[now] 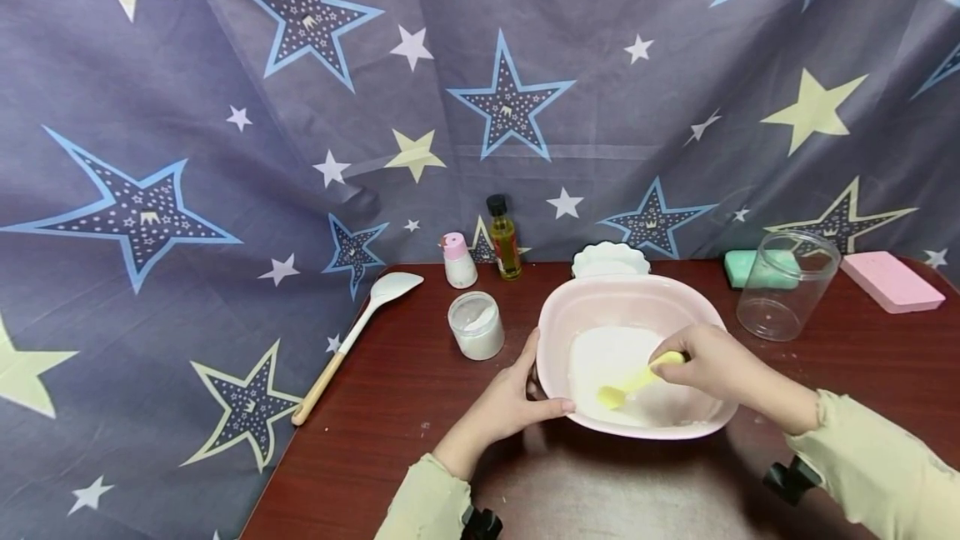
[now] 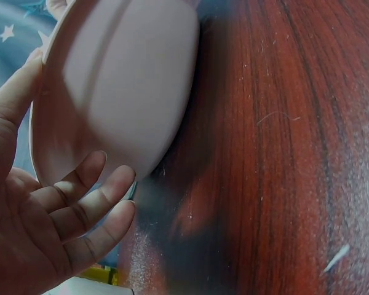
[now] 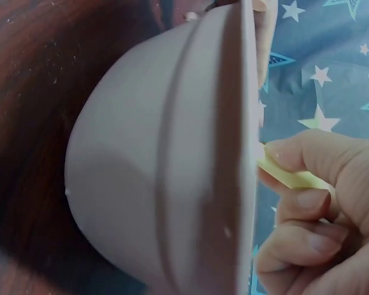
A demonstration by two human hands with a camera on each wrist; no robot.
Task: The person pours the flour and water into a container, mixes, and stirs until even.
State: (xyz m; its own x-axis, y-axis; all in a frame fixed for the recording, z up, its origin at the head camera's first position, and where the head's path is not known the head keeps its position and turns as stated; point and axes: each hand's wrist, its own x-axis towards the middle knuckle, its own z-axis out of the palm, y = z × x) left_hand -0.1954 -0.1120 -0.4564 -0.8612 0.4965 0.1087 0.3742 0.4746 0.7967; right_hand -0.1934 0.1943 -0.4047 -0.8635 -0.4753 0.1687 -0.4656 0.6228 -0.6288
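Note:
A pink basin [image 1: 553,332] sits on the table with smooth white contents [image 1: 600,352] covering its bottom. My left hand [image 1: 508,400] holds the basin's left side, thumb at the near rim and index finger along the left edge. In the left wrist view its other fingers [image 2: 89,212] spread beside the outer wall. My right hand [image 1: 708,363] reaches over the right rim and pinches the handle of a yellow spoon [image 1: 637,379]. The spoon's head lies down in the white contents. In the right wrist view the basin wall [image 3: 135,141] hides the spoon's head.
Behind stand an open jar of white powder [image 1: 478,332], a pink-capped shaker [image 1: 459,261], an oil bottle [image 1: 505,240] and a scalloped white dish [image 1: 611,258]. A long-handled ladle [image 1: 352,340] lies left. At right are a clear container [image 1: 783,290], green sponge [image 1: 742,267] and pink block [image 1: 892,280].

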